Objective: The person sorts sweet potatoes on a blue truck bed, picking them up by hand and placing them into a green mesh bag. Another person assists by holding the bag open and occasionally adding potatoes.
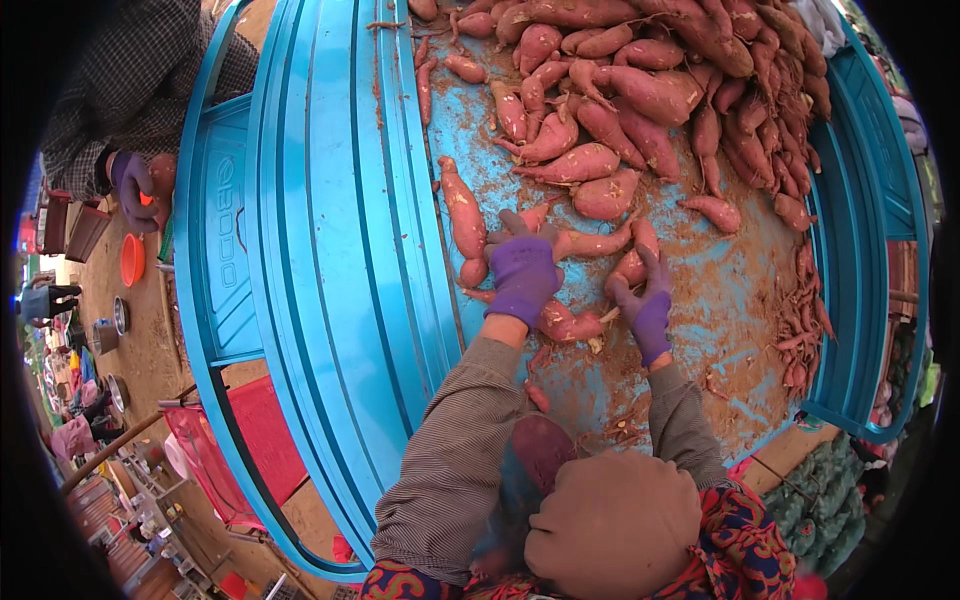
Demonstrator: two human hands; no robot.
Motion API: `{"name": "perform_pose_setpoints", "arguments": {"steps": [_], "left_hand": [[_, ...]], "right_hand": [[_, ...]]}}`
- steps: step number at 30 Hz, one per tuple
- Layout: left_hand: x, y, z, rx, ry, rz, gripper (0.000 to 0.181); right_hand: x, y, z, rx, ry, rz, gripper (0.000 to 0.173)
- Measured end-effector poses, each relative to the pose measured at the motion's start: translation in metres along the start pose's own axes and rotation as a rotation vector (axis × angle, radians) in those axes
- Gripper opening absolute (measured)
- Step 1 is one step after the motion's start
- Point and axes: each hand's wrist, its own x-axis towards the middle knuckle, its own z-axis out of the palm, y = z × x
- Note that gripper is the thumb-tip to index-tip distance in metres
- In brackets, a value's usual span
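Both my hands wear purple gloves with darker fingers, above the dirt-streaked blue metal bed of a cart. My left hand (523,271) lies over a sweet potato (594,244), its fingers spread; whether it grips anything is hidden. The fingers and thumb of my right hand (645,304) are around the lower end of an upright-lying sweet potato (632,262). Just below and between the hands rests a curved sweet potato (566,322). A long one (463,214) lies left of my left hand, near the side panel. The large heap of sweet potatoes (637,90) rises beyond my hands.
Blue side panels (337,225) bound the bed at left and right. Thin small roots (802,330) are piled by the right panel. A person's gloved hand (135,187) holds a sweet potato outside the left panel. Filled green net sacks (817,495) stand at lower right.
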Motion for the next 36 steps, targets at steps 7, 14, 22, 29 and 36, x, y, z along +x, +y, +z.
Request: {"name": "perform_pose_setpoints", "arguments": {"steps": [7, 14, 22, 29, 36], "left_hand": [[-0.024, -0.068, 0.016, -0.729, 0.284, 0.110, 0.052], [-0.084, -0.107, -0.013, -1.108, 0.270, -0.268, 0.045], [-0.144, -0.126, -0.011, -2.140, 0.126, -0.397, 0.066], [-0.181, -0.124, 0.001, -2.226, -0.058, -0.342, 0.071], [-0.200, -0.123, 0.003, -2.281, -0.162, -0.169, 0.050]], "right_hand": [[-0.030, -0.041, 0.030, 0.057, -0.090, -0.182, 0.046], [0.057, -0.123, 0.030, 0.109, -0.123, -0.615, 0.039], [0.265, -0.147, 0.133, -0.491, -0.074, -0.626, 0.063], [0.260, -0.160, 0.144, -0.684, -0.332, -0.568, 0.066], [0.159, -0.132, 0.124, -0.401, -0.428, -0.470, 0.058]]}}
